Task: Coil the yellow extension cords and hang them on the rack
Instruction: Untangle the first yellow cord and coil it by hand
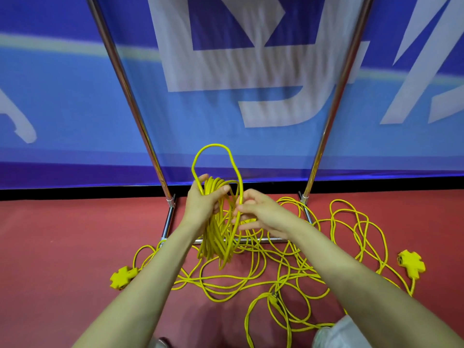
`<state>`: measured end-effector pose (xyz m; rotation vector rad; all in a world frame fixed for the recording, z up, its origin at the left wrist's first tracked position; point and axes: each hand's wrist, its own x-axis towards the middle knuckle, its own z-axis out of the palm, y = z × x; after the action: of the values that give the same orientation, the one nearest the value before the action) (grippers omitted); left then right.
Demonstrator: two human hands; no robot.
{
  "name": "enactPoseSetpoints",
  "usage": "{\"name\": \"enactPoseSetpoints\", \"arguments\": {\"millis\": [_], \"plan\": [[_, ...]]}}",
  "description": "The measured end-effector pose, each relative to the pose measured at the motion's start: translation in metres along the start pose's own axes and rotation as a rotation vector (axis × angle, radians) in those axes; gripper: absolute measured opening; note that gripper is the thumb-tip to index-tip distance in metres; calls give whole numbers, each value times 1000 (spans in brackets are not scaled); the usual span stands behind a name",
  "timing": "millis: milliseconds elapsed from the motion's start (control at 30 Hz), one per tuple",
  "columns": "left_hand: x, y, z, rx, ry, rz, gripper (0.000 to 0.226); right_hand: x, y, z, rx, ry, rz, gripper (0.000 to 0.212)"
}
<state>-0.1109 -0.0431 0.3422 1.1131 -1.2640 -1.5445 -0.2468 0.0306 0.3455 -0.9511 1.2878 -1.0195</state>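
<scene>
**Left socket** point(123, 273): lies on the floor point(50, 247), near the left foot of the rack point(130, 104).

**Left hand** point(202, 203): fingers are curled round the top of the coil point(216, 232), with the thumb across the front. Several turns hang from this grip, in front of the rack's bottom bar.

**Loop** point(218, 146): one fresh turn stands above the left hand and is larger than the gathered turns.

**Right hand** point(261, 213): thumb and forefinger pinch the right leg of the loop, just beside the coil. The other fingers are loosely spread.

**Loose cord** point(296, 270): a large amount lies on the floor right of centre, crossing itself many times. A second socket point(411, 263) lies at the far right.

**Assessment:** coiling is under way on the first cord. Hanging is not yet begun.

**Recommended practice:**
- Draw the loop down to match the length of the hanging turns before laying it into the left palm.
- Let the cord slide through the pinch and roll it slightly to shed twist.
- Open the left fingers only enough to admit the new turn, or the bundle may slip.
- Feed slowly, since the crossings on the floor are likely to snag or lift in a knot.
</scene>
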Motion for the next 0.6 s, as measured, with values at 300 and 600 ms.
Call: {"name": "enactPoseSetpoints", "arguments": {"millis": [300, 600], "plan": [[0, -2, -15, 191, -4, 54, 50, 18, 2, -73, -608, 804, -284, 28], [1, 8, -28, 105, -2, 46, 44, 20, 39, -85, -1190, 684, 56, 23]]}}
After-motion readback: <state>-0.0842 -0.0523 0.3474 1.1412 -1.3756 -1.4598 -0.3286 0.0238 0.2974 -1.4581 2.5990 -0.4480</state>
